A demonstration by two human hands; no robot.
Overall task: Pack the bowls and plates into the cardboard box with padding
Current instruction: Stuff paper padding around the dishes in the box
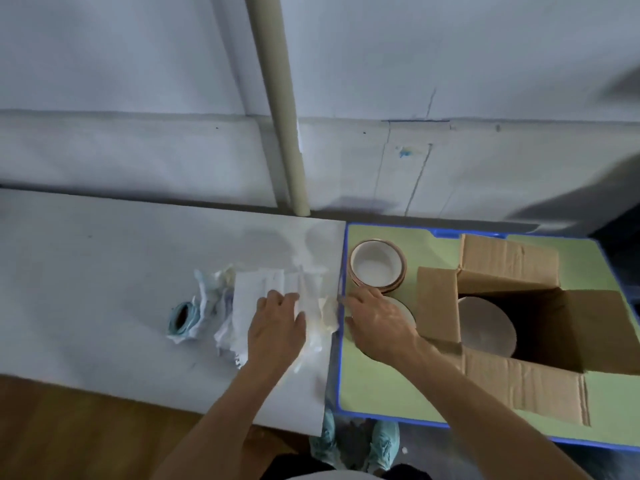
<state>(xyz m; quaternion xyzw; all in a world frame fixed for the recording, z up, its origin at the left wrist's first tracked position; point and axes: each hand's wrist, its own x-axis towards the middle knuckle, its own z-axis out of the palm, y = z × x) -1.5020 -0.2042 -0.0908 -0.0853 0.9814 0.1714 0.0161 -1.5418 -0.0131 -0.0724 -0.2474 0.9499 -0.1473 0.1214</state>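
1. Bowls (377,268) are sitting nested in one stack on the green surface (381,382), near the left flap of the cardboard box (509,261). They are round and glossy white inside, with brown outer walls. We are counting at least two rims, and blur is hiding any others.
2. We are seeing one box of brown corrugated cardboard, standing with its four flaps folded outward. One smooth, round white dish (485,327) is lying inside, toward its left wall.
3. One more round white plate (407,310) is lying flat just in front of the bowl stack, beside the box's left flap and mostly under our right hand (377,323).
4. Padding paper (252,299) is lying in a loose pile of thin, white, crumpled sheets on the matte white table (104,271), close to its right edge.
5. Our left hand (277,327) is lying palm-down on the paper, its fingers relaxed and nearly straight, gripping nothing.
6. Our right hand is reaching over the plate with its fingers pointing left toward the paper. Blur is stopping us from telling whether it is holding anything. The two hands are near each other but apart.
7. One teal tape roll (181,318) is lying at the pile's left side, touching the paper.
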